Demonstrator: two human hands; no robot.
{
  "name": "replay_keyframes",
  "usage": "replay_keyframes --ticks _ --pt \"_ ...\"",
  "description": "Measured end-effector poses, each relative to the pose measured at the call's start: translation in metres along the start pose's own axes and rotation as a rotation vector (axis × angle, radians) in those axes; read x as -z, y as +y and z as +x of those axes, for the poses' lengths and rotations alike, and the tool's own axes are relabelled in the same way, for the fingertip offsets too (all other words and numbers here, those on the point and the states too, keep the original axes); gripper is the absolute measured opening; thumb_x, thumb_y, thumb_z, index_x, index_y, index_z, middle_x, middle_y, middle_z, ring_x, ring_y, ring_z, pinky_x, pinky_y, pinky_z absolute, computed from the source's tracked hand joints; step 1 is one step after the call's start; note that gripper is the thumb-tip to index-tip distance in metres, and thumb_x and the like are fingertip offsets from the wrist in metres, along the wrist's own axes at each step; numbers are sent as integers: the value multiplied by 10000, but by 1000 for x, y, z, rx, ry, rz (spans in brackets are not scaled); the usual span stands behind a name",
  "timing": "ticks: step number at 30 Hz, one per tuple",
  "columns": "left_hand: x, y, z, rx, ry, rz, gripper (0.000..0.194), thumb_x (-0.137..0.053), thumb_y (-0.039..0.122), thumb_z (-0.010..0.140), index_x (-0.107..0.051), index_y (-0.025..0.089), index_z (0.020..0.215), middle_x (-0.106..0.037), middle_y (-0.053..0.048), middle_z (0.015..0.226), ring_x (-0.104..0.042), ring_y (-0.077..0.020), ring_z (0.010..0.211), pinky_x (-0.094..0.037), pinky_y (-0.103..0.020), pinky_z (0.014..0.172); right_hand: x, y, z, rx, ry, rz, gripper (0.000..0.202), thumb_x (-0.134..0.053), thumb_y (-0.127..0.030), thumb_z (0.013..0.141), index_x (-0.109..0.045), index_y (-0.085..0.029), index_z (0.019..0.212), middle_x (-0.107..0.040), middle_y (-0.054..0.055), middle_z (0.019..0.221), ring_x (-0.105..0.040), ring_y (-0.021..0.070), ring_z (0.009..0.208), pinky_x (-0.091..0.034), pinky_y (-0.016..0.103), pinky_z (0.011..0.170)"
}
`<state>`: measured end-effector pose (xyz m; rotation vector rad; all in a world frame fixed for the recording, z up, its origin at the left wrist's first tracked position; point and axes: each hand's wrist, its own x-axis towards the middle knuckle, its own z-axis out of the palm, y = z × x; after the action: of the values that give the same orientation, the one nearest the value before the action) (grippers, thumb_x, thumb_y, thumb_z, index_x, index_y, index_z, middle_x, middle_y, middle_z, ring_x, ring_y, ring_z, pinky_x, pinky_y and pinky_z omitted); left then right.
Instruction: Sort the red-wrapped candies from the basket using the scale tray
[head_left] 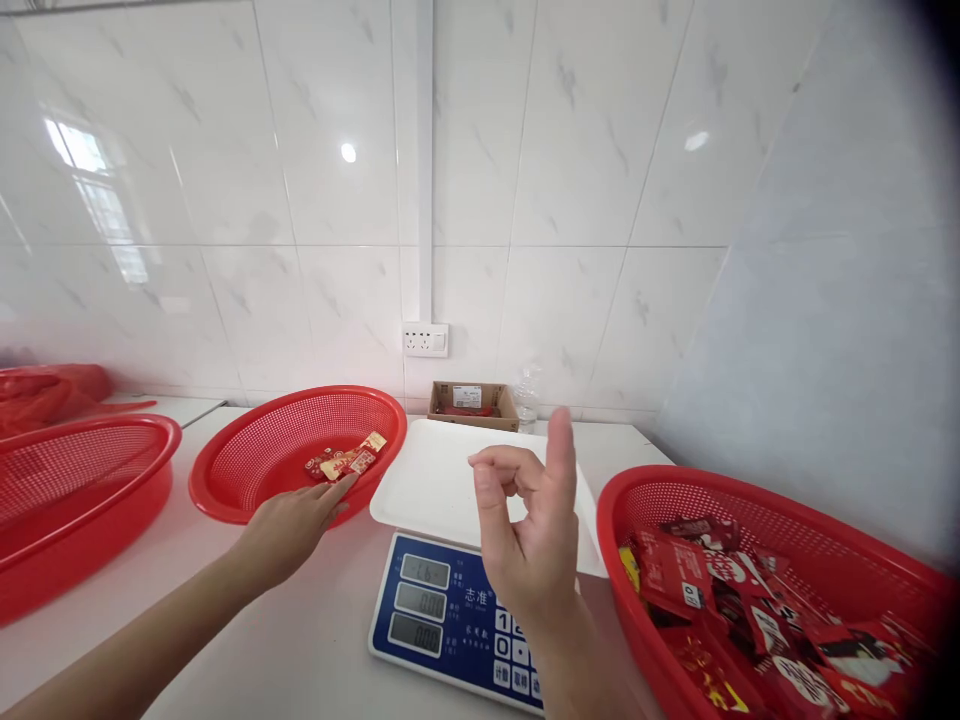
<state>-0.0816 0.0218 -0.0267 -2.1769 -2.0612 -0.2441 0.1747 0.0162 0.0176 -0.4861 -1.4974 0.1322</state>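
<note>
My left hand (289,530) reaches over the near rim of the middle red basket (262,430). Its fingers are stretched out, with the tips beside a few red and cream packets (360,461); whether they touch is unclear. My right hand (529,530) is raised above the blue-and-white scale (442,610), in front of its white tray (431,475). The thumb and index finger meet in a pinch with nothing visible between them, while another finger points up. Part of the scale's keypad is hidden behind this hand.
At the right, a red basket (626,500) holds several red packets (675,575). Another red basket (135,500) stands at the far left, with red netting (60,390) behind it. A small cardboard box (506,408) and a clear bottle (527,400) are by the wall.
</note>
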Motion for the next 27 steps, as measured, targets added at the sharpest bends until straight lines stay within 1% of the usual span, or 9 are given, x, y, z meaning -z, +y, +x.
replay_keyframes --ticks 3,6,8,10,13,15,19,23,27 --pt "0 -8 10 7 -36 116 541 -211 260 892 -431 215 1384 -689 -144 1086 -663 -323 854 -497 -376 596 -2 -2 -1 3 -11 8 740 -462 -86 881 -88 -316 1476 -622 -6 822 -570 130 658 -481 251 524" --pt "0 -14 22 26 30 57 527 -265 234 871 -464 222 1359 -706 -139 1044 -672 -317 847 -516 -397 642 -1 -4 -2 22 -12 22 739 -459 -75 875 -100 -315 1475 -619 -14 804 -571 129 666 -478 249 530" --pt "-3 -13 28 16 89 4 502 -285 244 879 -489 218 1336 -686 -138 1110 -645 -327 978 -504 -465 782 -1 -5 -2 18 -19 20 742 -464 -68 870 -108 -310 1476 -621 -14 811 -568 126 662 -475 248 533" --pt "-7 -7 33 2 149 -30 477 -299 293 903 -487 205 1332 -609 -130 1257 -535 -329 1178 -407 -523 957 -1 -5 -3 27 -32 23 747 -462 -60 868 -105 -304 1477 -622 -13 813 -572 127 672 -474 247 533" --pt "-11 13 35 -8 239 -83 496 -295 373 935 -401 187 1382 -468 -110 1409 -360 -291 1335 -286 -515 1075 -3 -4 -3 46 -48 26 748 -461 -56 867 -103 -294 1478 -622 -13 803 -577 131 680 -471 246 523" --pt "-8 33 34 -34 310 -174 509 -276 405 951 -331 196 1412 -430 -102 1437 -332 -261 1353 -300 -493 1079 -4 -4 -3 56 -54 18 750 -459 -53 866 -100 -293 1478 -621 -13 794 -577 133 673 -473 247 516" --pt "8 79 26 -198 444 -543 494 -351 418 944 -334 216 1394 -432 -120 1426 -354 -253 1337 -358 -466 1054 -2 -9 -4 52 -58 -5 763 -465 -50 862 -95 -307 1477 -622 -13 799 -581 131 669 -485 243 509" --pt "27 111 13 -360 397 -743 501 -402 395 935 -310 254 1408 -383 -112 1461 -300 -263 1366 -302 -485 1088 2 -18 -5 75 -30 22 770 -465 -39 856 -113 -340 1471 -642 -1 843 -598 138 710 -530 266 555" --pt "43 120 -3 -406 333 -1004 490 -455 371 920 -341 284 1388 -405 -99 1444 -333 -273 1346 -320 -479 1080 2 -27 -5 -22 -26 -33 733 -486 -127 885 -112 -365 1469 -660 -1 811 -614 159 619 -549 299 522"
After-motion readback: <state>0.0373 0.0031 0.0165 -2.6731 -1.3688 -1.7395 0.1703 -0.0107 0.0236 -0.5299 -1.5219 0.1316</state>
